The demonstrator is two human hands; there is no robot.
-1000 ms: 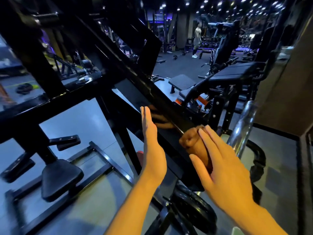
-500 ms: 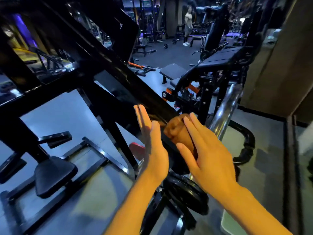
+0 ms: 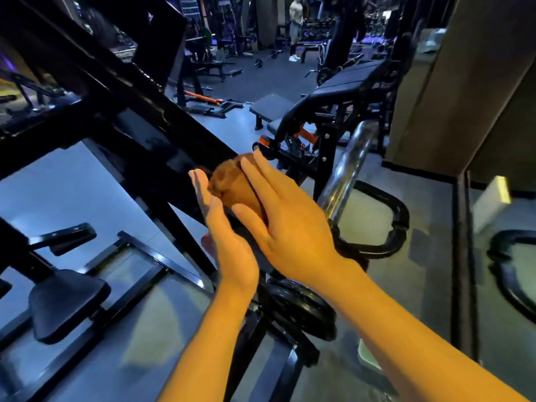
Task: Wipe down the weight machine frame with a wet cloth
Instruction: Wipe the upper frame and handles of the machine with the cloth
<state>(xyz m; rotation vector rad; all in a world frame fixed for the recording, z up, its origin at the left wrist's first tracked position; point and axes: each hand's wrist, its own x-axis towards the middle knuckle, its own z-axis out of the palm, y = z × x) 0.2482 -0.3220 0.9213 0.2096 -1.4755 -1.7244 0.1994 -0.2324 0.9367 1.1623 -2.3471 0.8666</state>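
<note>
The black painted steel weight machine frame (image 3: 121, 91) fills the view from 9 to 12 o'clock, its broad sloping beam running down from the upper left toward the centre; the finish looks glossy and hard, with square edges that a cloth should slide along easily. At 3 o'clock of the beam's lower end a polished chrome tubular bar (image 3: 352, 166) rises, smooth and probably slippery when wet, and a round black weight plate (image 3: 301, 311) sits below at 6 o'clock. At 7 o'clock lies a black padded wedge-shaped footrest (image 3: 65, 303) on the grey gym floor (image 3: 52, 192). The brown bunched wet cloth (image 3: 232, 184) is at the centre, against the lower end of the sloping beam, pressed between the 2 hands. The right hand (image 3: 290, 224) lies over it with straight fingers (image 3: 261, 175), flat rather than clenched; the left hand (image 3: 229, 233) stands edge-on at the cloth's 9 o'clock side, fingers extended and touching it, grasping nothing. The cloth looks soft, light and limp, so it is best taken as a wad under the palm, pressing firmly to keep it from slipping off.
</note>
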